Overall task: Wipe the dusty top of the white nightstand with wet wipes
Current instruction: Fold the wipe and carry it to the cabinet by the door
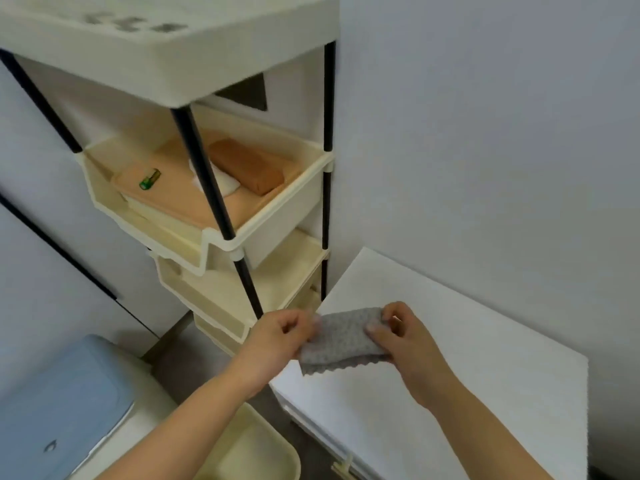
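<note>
A grey speckled wet wipe (pixel 343 339) with a scalloped lower edge is stretched between both hands above the left edge of the white nightstand top (pixel 467 358). My left hand (pixel 277 341) pinches its left end. My right hand (pixel 405 337) pinches its right end with thumb and fingers. The wipe hangs in the air, not touching the top as far as I can tell. An orange wipes pack (pixel 180 192) with a white sheet sticking out lies in the rack's second tray.
A cream tiered rack (pixel 287 188) with black poles stands left of the nightstand, against the wall. A blue-lidded bin (pixel 59 410) sits at the lower left. A cream tray (pixel 256 455) is below my left arm. White walls close in behind and to the right.
</note>
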